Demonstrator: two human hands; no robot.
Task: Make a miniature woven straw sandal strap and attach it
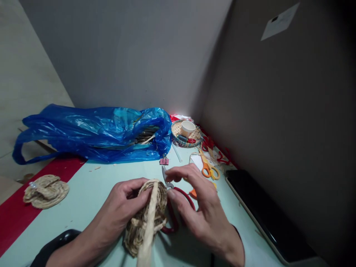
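Note:
My left hand (124, 207) grips a small woven straw slipper (135, 235), an oval of coiled brown and beige strands with a band across it. The thumb presses on its upper part. A long pale flat strip (149, 226) runs from its top end down towards me, out of the picture. Close to the slipper's right edge, my right hand (198, 202) holds nothing, its thumb and curved fingers apart. Red-handled scissors (174, 222) lie on the table between the slipper and this hand, partly hidden by both.
A second woven straw piece (50, 191) lies on the left. At the back rests a blue plastic bag (91, 129) of strips, beside a round basket (198, 141) holding a cup. Orange-handled scissors (207, 167), a pink binder clip (164, 161) and a black phone-like device (264, 211) lie around.

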